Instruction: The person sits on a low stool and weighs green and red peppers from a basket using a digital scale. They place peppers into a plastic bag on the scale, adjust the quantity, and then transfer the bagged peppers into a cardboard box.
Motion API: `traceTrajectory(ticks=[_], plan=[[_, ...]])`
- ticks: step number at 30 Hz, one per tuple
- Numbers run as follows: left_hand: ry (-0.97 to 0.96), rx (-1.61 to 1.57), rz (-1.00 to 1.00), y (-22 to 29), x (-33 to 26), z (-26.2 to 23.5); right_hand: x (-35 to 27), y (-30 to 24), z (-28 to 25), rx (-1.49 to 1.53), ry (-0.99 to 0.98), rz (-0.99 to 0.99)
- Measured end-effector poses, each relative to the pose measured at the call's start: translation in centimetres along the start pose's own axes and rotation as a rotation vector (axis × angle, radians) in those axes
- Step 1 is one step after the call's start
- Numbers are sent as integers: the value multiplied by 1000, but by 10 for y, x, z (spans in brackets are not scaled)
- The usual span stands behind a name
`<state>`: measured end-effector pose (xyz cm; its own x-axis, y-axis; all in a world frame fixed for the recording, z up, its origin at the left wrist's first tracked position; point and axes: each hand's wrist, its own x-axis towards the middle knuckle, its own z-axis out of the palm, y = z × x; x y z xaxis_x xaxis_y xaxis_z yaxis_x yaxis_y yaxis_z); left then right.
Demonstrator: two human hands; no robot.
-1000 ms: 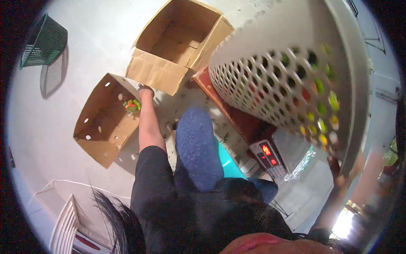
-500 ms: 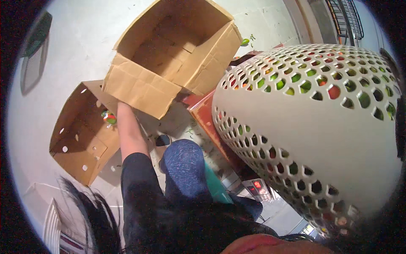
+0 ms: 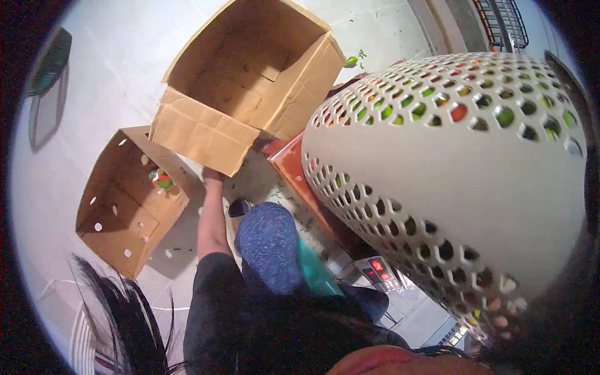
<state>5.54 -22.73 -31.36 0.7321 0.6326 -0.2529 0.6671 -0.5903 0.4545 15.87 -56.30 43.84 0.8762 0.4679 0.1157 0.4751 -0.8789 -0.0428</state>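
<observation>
My left forearm (image 3: 212,222) reaches forward, and the start of my left hand (image 3: 213,175) disappears under a folded flap of a large cardboard box (image 3: 206,130). The fingers are hidden, so I cannot tell what they touch. Beside the arm on the left, a smaller cardboard box (image 3: 119,209) with round holes stands with its open side toward me. Inside it, near its far wall, lies a small cluster of green and red peppers (image 3: 161,179). My right hand is out of sight.
A big cream perforated basket (image 3: 431,162) holding red and green peppers fills the right side, above a worn red platform (image 3: 299,172). A scale display (image 3: 378,272) glows red below it. A green pepper (image 3: 351,61) and green scraps (image 3: 281,195) lie on the floor.
My left forearm has swung right, away from the smaller box, and my wrist now goes under the large box's flap. The view has shifted slightly.
</observation>
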Motion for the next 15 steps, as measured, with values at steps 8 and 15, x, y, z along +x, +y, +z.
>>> traceTrajectory(ticks=[8,15], plan=[[-222,-278,46,117,-102,-130,-7,-7,1,84,111,-105],[35,-277,424,215,-82,-309,-4,-14,4,190,252,-264]])
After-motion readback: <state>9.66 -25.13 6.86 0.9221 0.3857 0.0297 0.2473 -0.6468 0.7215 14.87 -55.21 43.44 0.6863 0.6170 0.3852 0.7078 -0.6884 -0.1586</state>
